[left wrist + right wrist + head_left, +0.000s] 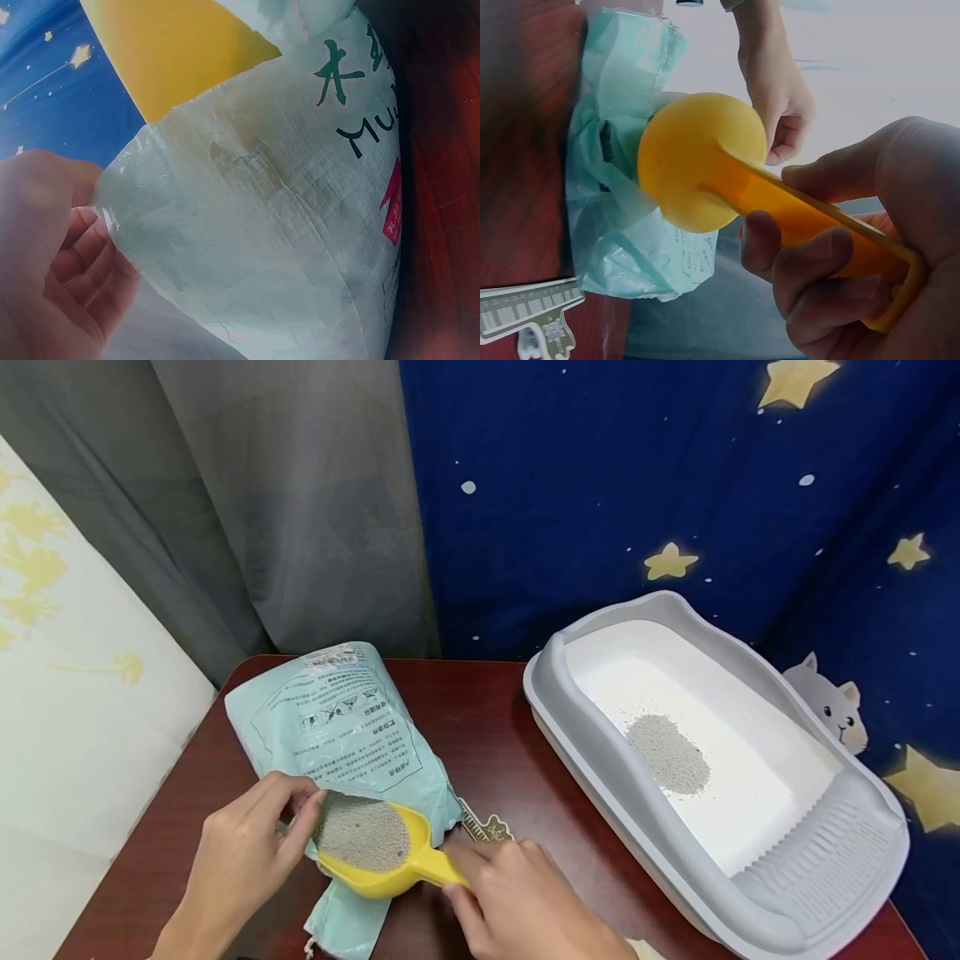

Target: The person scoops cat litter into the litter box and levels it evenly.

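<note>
My right hand [528, 897] grips the handle of a yellow scoop [697, 161], its fingers curled round it in the right wrist view. Grey cat litter [363, 833] fills the scoop's bowl, which sits at the mouth of a pale green litter bag [345, 718]. With thumb and fingers, my left hand [251, 847] pinches the edge of that bag's opening. In the left wrist view the bag's printed side [247, 225] bulges beside the left hand, and part of the yellow scoop [172, 52] shows behind its rim. How much litter the bag holds is hidden.
A grey and white litter box [592, 760] stands on the right of the dark red table [480, 718], a small heap of litter [669, 753] on its floor. A flat ruler-like piece with a decorated end [491, 828] lies beside the bag. Curtains [525, 527] hang behind.
</note>
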A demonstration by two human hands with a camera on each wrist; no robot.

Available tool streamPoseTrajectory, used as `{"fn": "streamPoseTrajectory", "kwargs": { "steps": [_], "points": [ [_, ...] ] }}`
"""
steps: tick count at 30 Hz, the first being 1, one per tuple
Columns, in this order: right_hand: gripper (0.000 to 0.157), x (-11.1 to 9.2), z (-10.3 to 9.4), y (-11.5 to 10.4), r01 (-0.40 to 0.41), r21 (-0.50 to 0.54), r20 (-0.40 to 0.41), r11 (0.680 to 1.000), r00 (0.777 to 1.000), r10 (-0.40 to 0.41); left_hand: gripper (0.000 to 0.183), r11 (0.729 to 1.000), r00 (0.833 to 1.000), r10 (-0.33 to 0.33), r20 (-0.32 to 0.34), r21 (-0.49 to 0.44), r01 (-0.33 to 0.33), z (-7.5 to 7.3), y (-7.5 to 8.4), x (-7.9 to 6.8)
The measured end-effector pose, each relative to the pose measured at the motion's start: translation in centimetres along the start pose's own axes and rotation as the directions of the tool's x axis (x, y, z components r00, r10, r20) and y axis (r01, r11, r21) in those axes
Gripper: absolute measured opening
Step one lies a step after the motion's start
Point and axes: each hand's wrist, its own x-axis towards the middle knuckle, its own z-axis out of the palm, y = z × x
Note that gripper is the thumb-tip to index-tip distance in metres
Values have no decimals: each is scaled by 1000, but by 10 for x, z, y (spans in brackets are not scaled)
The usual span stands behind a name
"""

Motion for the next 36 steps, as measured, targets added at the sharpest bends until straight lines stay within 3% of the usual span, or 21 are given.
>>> {"fn": "streamPoseTrajectory", "kwargs": {
  "steps": [14,21,29,36],
  "points": [
    [15,-26,9,14,80,48,-121,996,990,-74,40,1000,1000,15,-23,-15,-15,0,-1,2],
    [26,-36,8,19,106,43,-128,993,987,-100,43,1000,1000,-7,-3,-6,7,0,-3,0],
    [26,-54,2,28,150,-39,-188,988,970,-155,44,1000,1000,-1,-13,-15,1,2,-2,0],
    [41,-71,-7,36,166,-111,-270,980,944,-191,44,1000,999,16,-33,-24,-17,4,-2,1]
  ]
}}
